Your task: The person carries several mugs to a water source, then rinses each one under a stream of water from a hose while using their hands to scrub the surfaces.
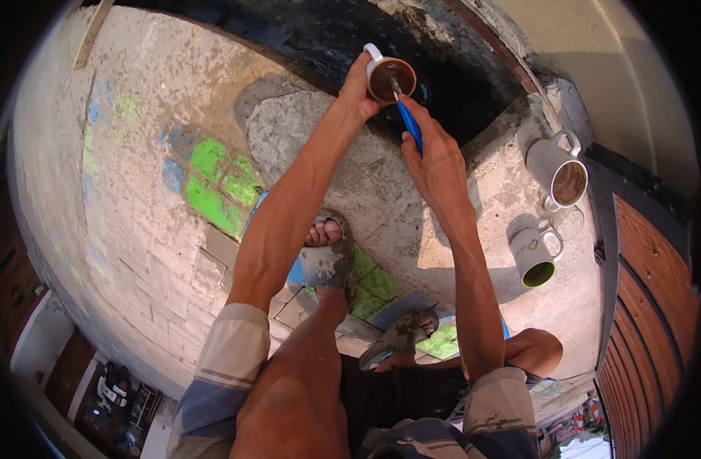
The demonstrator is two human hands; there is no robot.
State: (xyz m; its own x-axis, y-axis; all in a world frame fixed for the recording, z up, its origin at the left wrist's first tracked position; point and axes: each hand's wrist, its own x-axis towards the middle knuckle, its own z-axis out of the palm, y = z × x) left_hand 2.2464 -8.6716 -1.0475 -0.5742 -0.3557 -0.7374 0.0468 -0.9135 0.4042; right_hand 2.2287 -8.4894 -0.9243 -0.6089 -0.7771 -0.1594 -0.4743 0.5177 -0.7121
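Note:
My left hand is closed around a mug with a white handle and a brown inside. It tilts the mug's mouth toward me, over a dark ditch. In my right hand is a blue-handled tool, its pale tip inside the mug. Its exact kind is too small to make out. To the right, on the concrete, a large whitish mug lies tipped with a brownish inside. Closer to me, a smaller white mug with a green inside also lies tilted.
A ditch with dark, wet-looking contents runs along the far side, edged by rough concrete. Paving with green and blue painted patches spreads left. My sandalled feet rest on it. Brown slats stand at the right, beside a pale wall.

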